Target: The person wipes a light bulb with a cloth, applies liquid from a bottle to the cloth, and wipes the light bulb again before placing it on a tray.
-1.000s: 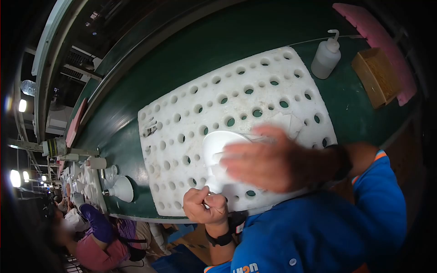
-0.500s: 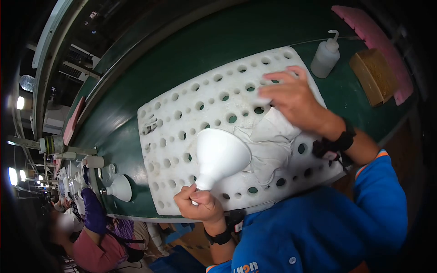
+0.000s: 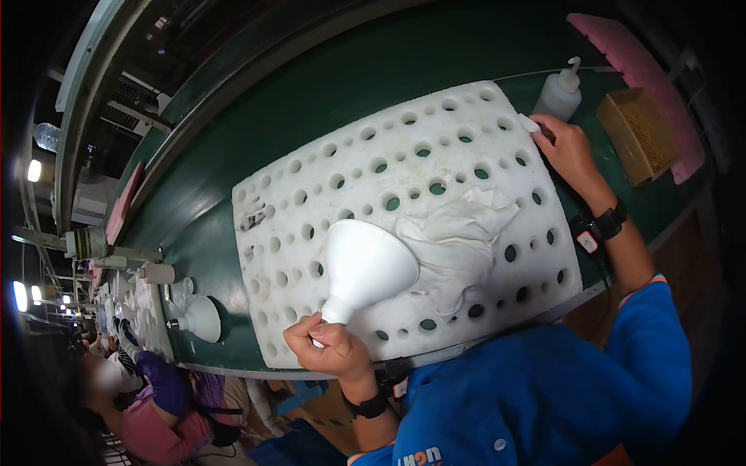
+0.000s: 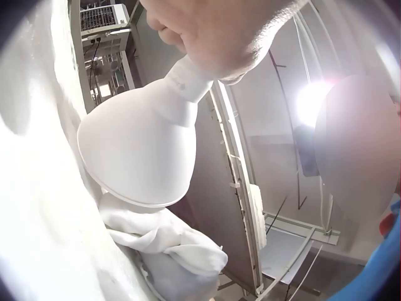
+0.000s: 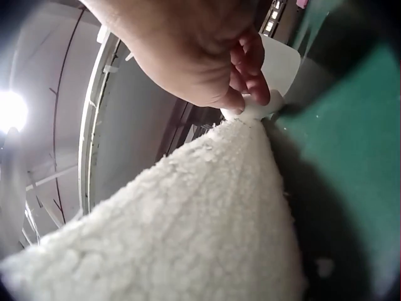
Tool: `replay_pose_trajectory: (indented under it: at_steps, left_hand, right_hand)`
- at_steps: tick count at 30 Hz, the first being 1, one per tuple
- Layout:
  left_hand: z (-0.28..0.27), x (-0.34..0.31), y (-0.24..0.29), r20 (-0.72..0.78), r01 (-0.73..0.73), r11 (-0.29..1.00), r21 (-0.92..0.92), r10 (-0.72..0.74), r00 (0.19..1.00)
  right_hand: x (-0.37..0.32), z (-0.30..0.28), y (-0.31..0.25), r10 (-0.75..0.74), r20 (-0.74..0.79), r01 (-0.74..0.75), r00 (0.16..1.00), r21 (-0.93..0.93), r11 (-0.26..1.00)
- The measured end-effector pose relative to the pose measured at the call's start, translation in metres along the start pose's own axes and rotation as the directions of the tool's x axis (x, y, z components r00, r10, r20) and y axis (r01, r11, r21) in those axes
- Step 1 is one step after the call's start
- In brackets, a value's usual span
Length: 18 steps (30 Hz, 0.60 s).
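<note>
While left hand [image 3: 332, 349] grips bulb [image 3: 369, 264], right hand [image 3: 571, 155] pinches white piece [image 3: 529, 123]; holed board [image 3: 369, 190] on green table [image 3: 198, 233], lights [image 3: 35, 175] beyond.

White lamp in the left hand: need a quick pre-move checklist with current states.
1. Left hand gripping the lamp by its narrow end: ok.
2. Lamp's rim clear of the cloth: cannot tell, they overlap in view.
3. Cloth laid flat on the foam board: not ok, it is crumpled.
4. Right hand free: not ok, it pinches a small white piece.
5. Second lamp apart from the board: ok.
</note>
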<state>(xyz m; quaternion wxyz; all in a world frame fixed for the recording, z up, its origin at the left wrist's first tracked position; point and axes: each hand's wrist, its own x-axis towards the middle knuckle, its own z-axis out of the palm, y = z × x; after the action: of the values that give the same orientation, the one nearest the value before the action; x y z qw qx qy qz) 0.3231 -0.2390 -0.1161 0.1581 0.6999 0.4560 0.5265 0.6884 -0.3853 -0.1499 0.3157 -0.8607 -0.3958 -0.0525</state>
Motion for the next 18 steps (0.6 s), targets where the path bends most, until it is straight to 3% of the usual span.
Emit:
replay_pose_trajectory:
  at_steps: [2,5,8,9,10,11,12,15,17,18]
  left_hand:
    - [0.001,0.000,0.001,0.007,-0.017,1.000,-0.001,0.017,1.000]
    - [0.002,-0.002,0.004,0.017,-0.015,1.000,-0.006,0.015,1.000]
    - [0.004,-0.003,0.006,0.012,-0.031,0.999,0.016,0.031,0.999]
    - [0.005,-0.004,0.009,0.011,-0.058,0.997,0.049,0.057,0.998]
    - [0.005,-0.005,0.011,0.009,-0.088,0.993,0.080,0.088,0.996]
    - [0.005,-0.006,0.012,0.016,-0.128,0.989,0.079,0.127,0.992]
    - [0.005,-0.007,0.012,0.019,-0.164,0.984,0.076,0.163,0.986]
    - [0.004,-0.010,0.004,0.060,-0.342,0.939,0.036,0.340,0.939]
    - [0.000,-0.014,-0.002,0.116,-0.444,0.896,-0.011,0.442,0.890]
    - [0.002,-0.009,0.005,0.097,-0.527,0.850,0.002,0.525,0.846]
  right_hand:
    - [0.004,-0.002,-0.008,0.002,0.024,-0.002,1.000,-0.007,1.000]
    - [-0.002,-0.018,-0.023,-0.159,0.001,0.157,0.987,-0.154,0.975]
    - [-0.008,-0.043,-0.090,-0.318,-0.031,0.312,0.947,-0.126,0.942]
    - [-0.014,-0.044,-0.104,-0.435,0.108,0.432,0.894,0.052,0.900]
    - [-0.025,-0.036,-0.120,-0.502,0.263,0.427,0.824,0.293,0.855]
    - [-0.036,-0.027,-0.133,-0.617,0.399,0.530,0.678,0.315,0.787]
    - [-0.052,-0.017,-0.144,-0.665,0.417,0.582,0.620,0.324,0.746]
    - [-0.052,0.012,-0.139,-0.707,0.440,0.600,0.554,0.377,0.705]
    - [-0.027,0.026,-0.119,-0.643,0.358,0.508,0.677,0.405,0.760]
    - [-0.012,0.015,-0.123,-0.561,0.272,0.502,0.782,0.259,0.825]
